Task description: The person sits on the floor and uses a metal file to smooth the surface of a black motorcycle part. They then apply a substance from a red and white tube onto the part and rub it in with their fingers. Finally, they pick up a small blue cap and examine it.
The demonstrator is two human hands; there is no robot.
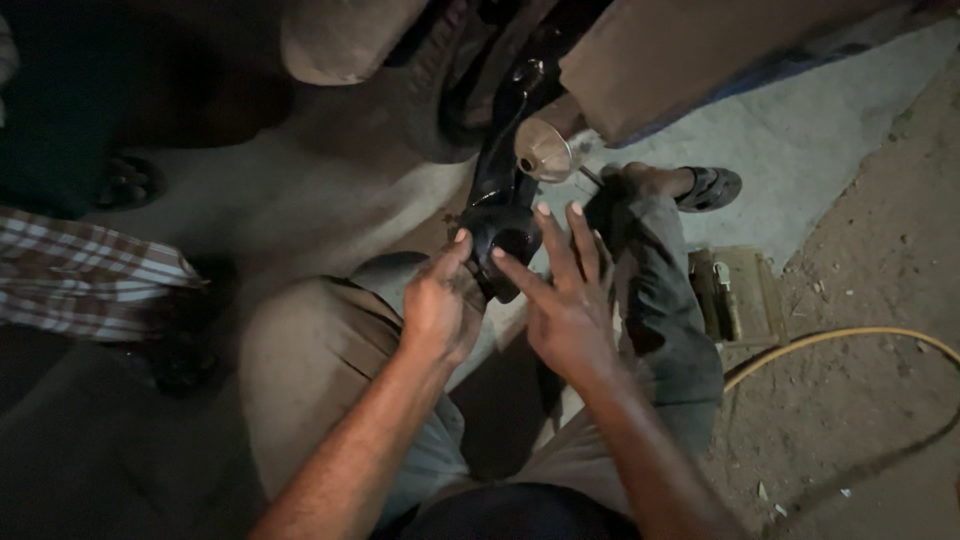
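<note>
In the head view, the left hand (437, 305) pinched the rim of a black round housing (505, 245) at the end of a dark arm, its grip narrow on the part. The right hand (568, 300) lay fingers spread against the same housing, holding nothing. The part sat between the knees, below a metal funnel-shaped pipe (545, 150); work looked midway.
</note>
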